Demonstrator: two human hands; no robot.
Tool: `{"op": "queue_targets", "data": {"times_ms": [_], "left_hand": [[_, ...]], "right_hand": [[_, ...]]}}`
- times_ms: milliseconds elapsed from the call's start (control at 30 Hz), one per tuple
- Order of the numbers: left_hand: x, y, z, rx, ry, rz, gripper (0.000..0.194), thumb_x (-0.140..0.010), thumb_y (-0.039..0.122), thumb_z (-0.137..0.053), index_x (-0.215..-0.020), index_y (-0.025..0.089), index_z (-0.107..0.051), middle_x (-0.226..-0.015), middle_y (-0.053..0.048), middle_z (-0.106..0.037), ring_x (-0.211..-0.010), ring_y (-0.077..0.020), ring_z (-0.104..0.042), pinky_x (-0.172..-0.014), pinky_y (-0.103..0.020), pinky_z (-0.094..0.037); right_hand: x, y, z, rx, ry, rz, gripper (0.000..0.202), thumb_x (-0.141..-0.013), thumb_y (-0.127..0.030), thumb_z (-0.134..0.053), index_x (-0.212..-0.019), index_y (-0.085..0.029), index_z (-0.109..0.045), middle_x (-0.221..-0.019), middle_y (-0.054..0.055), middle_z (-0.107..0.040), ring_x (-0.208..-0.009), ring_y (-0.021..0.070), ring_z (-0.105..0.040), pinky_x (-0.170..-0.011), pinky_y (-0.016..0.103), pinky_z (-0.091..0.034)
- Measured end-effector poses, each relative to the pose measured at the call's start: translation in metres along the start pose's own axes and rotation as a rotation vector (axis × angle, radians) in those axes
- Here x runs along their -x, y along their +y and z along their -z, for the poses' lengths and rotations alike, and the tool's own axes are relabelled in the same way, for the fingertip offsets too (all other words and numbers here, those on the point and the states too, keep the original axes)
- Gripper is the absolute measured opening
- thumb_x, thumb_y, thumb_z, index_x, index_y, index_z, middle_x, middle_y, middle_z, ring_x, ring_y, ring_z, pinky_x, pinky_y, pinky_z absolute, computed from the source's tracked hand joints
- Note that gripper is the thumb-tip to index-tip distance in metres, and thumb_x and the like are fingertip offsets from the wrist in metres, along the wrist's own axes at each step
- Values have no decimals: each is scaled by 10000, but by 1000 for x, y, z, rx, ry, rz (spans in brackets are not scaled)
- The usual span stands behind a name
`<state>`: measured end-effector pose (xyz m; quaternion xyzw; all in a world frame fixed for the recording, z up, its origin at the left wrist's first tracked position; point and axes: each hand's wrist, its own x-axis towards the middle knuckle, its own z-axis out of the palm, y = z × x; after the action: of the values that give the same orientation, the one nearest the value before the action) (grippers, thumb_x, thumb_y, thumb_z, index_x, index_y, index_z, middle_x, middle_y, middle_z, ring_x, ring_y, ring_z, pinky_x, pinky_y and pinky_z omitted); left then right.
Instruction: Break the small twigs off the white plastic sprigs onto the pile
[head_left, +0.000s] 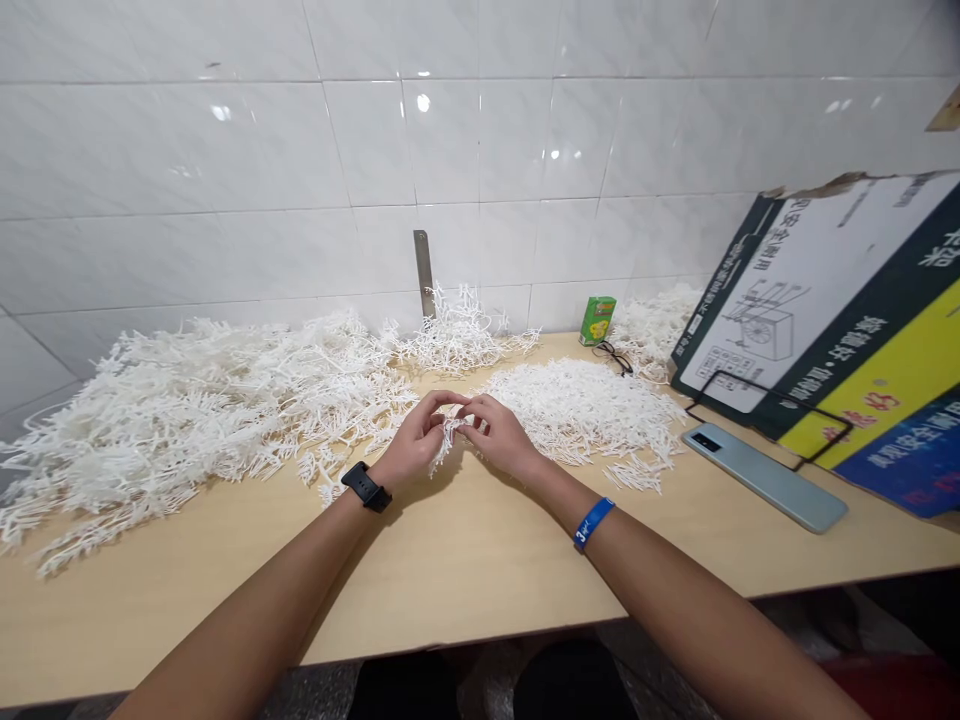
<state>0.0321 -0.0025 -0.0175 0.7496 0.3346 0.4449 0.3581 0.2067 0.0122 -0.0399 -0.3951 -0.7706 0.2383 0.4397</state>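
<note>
Above the middle of the table, a small bunch of white branched plastic pieces point(445, 448) hangs between my two hands. My left hand point(411, 440), with a black watch at its wrist, is closed around the bunch with thumb and fingers. Fingertips of my right hand point(498, 434) meet the left ones and pinch at the bunch's upper right side; a blue band circles that forearm. To the left spreads a large heap of branched white pieces point(240, 400). Close by my right hand lies a flatter pile of small white pieces point(592, 405).
A metal ruler point(424, 270) leans on the tiled wall behind a small white heap point(465, 335). A green box point(597, 320), black-framed glasses point(615, 357) and another white heap point(656, 325) are at the back right. Rightward are a phone point(765, 475), black wire stand point(825, 408) and printed cardboard point(832, 330).
</note>
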Motion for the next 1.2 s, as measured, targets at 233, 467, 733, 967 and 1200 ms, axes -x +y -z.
{"op": "queue_targets", "data": {"times_ms": [233, 467, 733, 967, 1200], "left_hand": [[-3, 4, 3, -146, 49, 68, 276, -879, 272, -451, -1118, 203, -571, -1141, -68, -633, -957, -208, -614, -794, -335, -510], [-5, 4, 3, -333, 3, 26, 228, -881, 300, -504, -1044, 201, -629, -1067, -58, -664, -819, -178, -592, -732, -312, -466], [-4, -1, 6, -419, -18, -2, 192, -856, 271, -517, -995, 207, -633, -928, -28, -683, -793, -185, -584, -742, -310, -451], [-5, 1, 5, -382, -4, -22, 180, -875, 345, -543, -937, 204, -638, -944, -40, -693, -890, -205, -625, -814, -313, -462], [-4, 4, 3, -342, 16, 24, 151, -834, 244, -537, -924, 190, -645, -908, -19, -686, -864, -176, -615, -796, -285, -448]], "right_hand": [[0, 1, 0, 62, 39, 49, 94, -894, -279, -585, -862, -191, -597, -872, 20, -577, -789, 156, -535, -685, 280, -416], [-1, 2, 2, 42, 51, 28, 133, -895, -296, -593, -821, -189, -618, -830, 20, -604, -750, 153, -542, -683, 283, -410], [-2, 3, 3, -8, 62, 44, 176, -913, -247, -510, -798, -181, -626, -804, 21, -608, -772, 158, -557, -705, 280, -416], [-1, 2, 3, -18, 64, 45, 167, -902, -235, -532, -805, -180, -657, -807, 26, -631, -772, 156, -565, -709, 271, -412], [-1, 1, 3, -5, 32, 63, 219, -910, -228, -507, -724, -180, -613, -741, 14, -591, -727, 151, -534, -674, 265, -375]]}}
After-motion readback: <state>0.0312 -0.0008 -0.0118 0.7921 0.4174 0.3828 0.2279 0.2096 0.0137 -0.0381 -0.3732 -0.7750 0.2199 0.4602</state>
